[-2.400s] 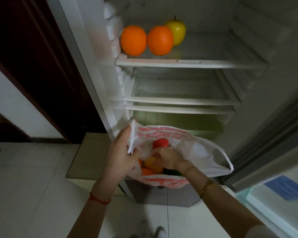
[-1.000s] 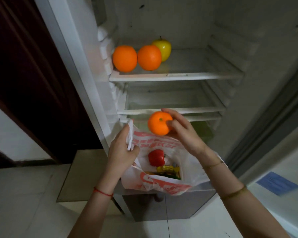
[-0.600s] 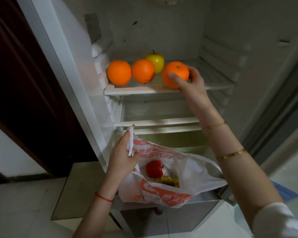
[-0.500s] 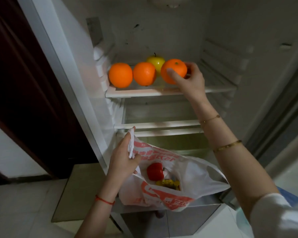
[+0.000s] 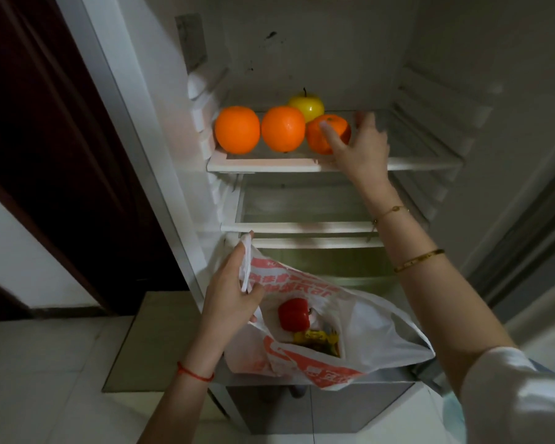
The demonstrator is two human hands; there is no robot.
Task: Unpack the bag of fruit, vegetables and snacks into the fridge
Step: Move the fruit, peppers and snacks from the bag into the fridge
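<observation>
Head view shows the right hand [image 5: 361,149] loosely cupping the third round orange [image 5: 326,134] on the white top fridge shelf [image 5: 423,162], which might roll off on release, while the left hand [image 5: 229,294] pinches the white-and-red plastic bag [image 5: 366,331], liable to sag.

Home kitchen: open fridge [image 5: 302,161] (fruit on shelf), tiled floor [image 5: 45,363], dark wooden door [image 5: 45,123].

Red string bracelet [image 5: 195,374], two thin gold bangles [image 5: 418,260], white sleeve [image 5: 519,395].
</observation>
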